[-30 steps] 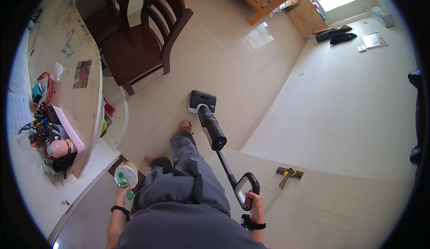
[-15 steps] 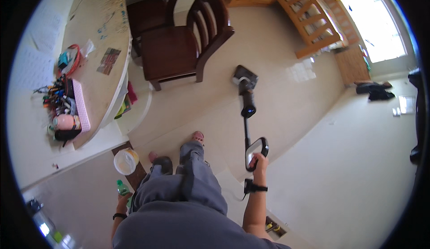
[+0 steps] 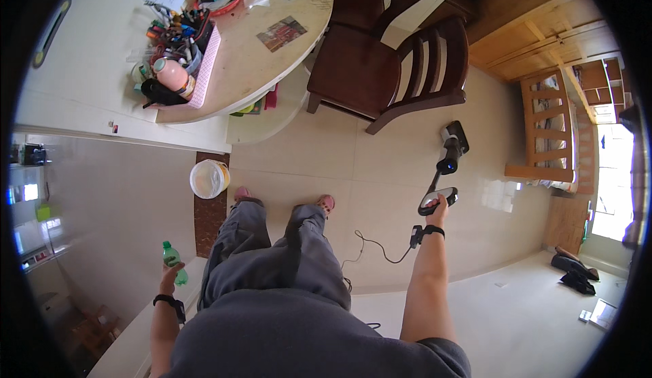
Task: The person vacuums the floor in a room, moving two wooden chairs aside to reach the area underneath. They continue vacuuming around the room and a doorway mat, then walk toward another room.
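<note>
At the lower left, my left hand (image 3: 170,279) is closed around a green clear plastic bottle (image 3: 171,254), held fairly upright beside my leg. Over on the right, my outstretched right hand (image 3: 438,211) grips the loop handle of a stick vacuum cleaner (image 3: 449,155). Its dark head rests on the tiled floor, close to the backrest of the nearer wooden chair (image 3: 356,72). A white bucket (image 3: 197,180) stands on the floor just left of my feet.
A curved desk (image 3: 299,8) carries a pink basket (image 3: 206,65) of pens. A wooden bed (image 3: 538,172) stands at the far right. A dark threshold strip (image 3: 212,225) crosses the doorway at left. Dark cloth (image 3: 577,281) lies at the right, and a thin cable (image 3: 384,252) hangs from my right wrist.
The view has turned left, so the desk, chairs and bed now appear further right. My right arm has swung out to the right with the vacuum cleaner. The bottle stays in my left hand.
</note>
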Demonstrator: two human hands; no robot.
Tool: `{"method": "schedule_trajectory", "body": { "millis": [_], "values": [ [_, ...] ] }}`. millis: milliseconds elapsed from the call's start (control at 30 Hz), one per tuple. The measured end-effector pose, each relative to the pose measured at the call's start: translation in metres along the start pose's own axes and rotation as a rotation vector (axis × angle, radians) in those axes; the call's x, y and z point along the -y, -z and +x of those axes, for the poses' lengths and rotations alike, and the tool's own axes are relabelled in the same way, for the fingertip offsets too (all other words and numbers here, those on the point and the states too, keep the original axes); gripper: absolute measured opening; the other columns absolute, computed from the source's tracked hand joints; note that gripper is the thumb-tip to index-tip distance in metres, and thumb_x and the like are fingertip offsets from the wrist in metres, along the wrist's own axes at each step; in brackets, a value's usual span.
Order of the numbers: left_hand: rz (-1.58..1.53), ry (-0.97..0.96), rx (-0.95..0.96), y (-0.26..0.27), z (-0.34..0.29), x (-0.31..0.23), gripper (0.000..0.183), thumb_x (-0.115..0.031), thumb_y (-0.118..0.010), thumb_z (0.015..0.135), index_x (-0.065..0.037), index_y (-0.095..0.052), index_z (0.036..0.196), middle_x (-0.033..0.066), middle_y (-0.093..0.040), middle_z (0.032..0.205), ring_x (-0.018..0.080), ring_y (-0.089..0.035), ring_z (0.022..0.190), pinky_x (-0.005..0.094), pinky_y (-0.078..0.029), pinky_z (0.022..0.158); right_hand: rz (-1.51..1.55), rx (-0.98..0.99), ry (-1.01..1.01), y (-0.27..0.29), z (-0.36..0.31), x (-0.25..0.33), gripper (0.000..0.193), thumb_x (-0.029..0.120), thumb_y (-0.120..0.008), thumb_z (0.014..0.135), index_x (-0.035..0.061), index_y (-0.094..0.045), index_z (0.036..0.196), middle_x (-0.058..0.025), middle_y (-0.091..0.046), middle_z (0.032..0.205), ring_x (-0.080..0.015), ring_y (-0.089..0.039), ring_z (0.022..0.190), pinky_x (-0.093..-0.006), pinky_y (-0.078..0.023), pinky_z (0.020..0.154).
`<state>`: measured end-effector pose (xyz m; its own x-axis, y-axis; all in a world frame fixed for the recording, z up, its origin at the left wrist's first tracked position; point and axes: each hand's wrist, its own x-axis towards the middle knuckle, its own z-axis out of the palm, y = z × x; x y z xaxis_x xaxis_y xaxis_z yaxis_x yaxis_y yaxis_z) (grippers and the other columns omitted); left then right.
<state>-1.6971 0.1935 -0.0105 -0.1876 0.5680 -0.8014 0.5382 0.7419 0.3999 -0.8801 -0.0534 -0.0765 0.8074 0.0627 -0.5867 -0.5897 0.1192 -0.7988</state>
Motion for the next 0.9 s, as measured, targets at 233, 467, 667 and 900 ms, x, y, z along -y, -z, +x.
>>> {"method": "schedule_trajectory", "body": {
  "millis": [233,467,667,900],
  "values": [
    [0.077,-0.04,0.208,0.005,0.094,-0.033,0.054,-0.017,-0.074,0.072,-0.007,-0.047,0.119,0.0094,-0.053,0.112,0.0278,-0.05,0.106,0.0405,-0.039,0.09,-0.053,0.02,0.04,0.007,-0.167,-0.109,0.02,0.014,-0.057,0.08,0.0094,-0.047,0.063,-0.0033,-0.045,0.051,-0.0172,-0.047,0.045,-0.0296,-0.04,0.045],
    [0.37,-0.305,0.555,-0.008,0.185,-0.125,0.049,-0.01,-0.07,0.071,-0.002,-0.051,0.115,0.0085,-0.06,0.101,0.0225,-0.057,0.092,0.0343,-0.044,0.081,-0.089,-0.19,-0.167,-0.01,-0.462,-0.197,0.015,0.011,-0.057,0.079,0.0055,-0.05,0.067,-0.0028,-0.043,0.051,-0.0156,-0.043,0.042,-0.0295,-0.037,0.042],
    [0.637,-0.306,0.668,-0.015,0.222,-0.173,0.048,-0.007,-0.078,0.06,-0.004,-0.059,0.104,0.0048,-0.063,0.09,0.0185,-0.061,0.082,0.0339,-0.049,0.074,-0.17,-0.419,-0.296,-0.045,-0.657,-0.203,0.016,0.007,-0.063,0.072,0.0036,-0.051,0.063,-0.0027,-0.045,0.047,-0.0136,-0.042,0.035,-0.0266,-0.031,0.036],
    [0.659,-0.255,0.663,-0.016,0.214,-0.194,0.05,-0.012,-0.078,0.062,-0.004,-0.058,0.107,0.0063,-0.063,0.094,0.0193,-0.06,0.084,0.0343,-0.048,0.074,-0.237,-0.521,-0.23,-0.042,-0.719,-0.164,0.019,0.009,-0.069,0.07,0.0024,-0.053,0.063,-0.0035,-0.046,0.046,-0.0122,-0.04,0.034,-0.0257,-0.028,0.034]
  ]
}}
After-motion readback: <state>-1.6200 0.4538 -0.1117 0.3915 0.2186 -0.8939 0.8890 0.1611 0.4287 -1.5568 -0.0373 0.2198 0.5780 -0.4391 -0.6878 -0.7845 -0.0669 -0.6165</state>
